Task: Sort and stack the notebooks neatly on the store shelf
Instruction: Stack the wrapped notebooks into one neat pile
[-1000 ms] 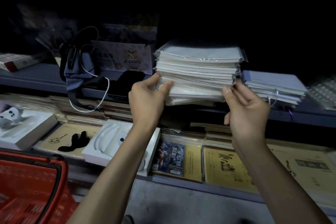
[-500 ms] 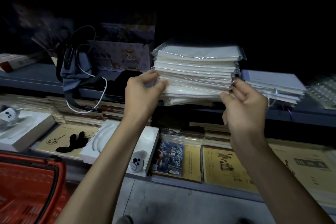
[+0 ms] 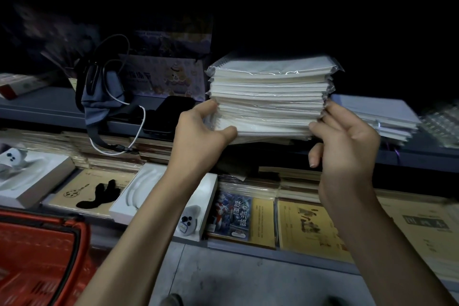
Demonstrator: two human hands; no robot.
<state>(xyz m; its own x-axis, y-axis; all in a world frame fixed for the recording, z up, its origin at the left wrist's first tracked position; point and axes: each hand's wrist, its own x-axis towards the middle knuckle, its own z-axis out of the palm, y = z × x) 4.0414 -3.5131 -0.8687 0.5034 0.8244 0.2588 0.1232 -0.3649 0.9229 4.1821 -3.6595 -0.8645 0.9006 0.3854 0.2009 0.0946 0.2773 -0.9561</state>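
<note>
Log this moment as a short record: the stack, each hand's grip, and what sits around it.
notebook stack: white, plastic-wrapped, piled at the front of the upper shelf, edges uneven
left hand: pinches the stack's lower left edge between thumb and fingers
right hand: fingertips against the lower right edge, thumb hanging free below
right of stack: lower pile of notebooks
left of stack: grey pouch with a white cable
bottom left: red basket

I count two notebook stacks, the tall stack (image 3: 270, 97) and the low stack (image 3: 380, 117). Two hands, left hand (image 3: 198, 134) and right hand (image 3: 347, 141). One red basket (image 3: 37, 256).
</note>
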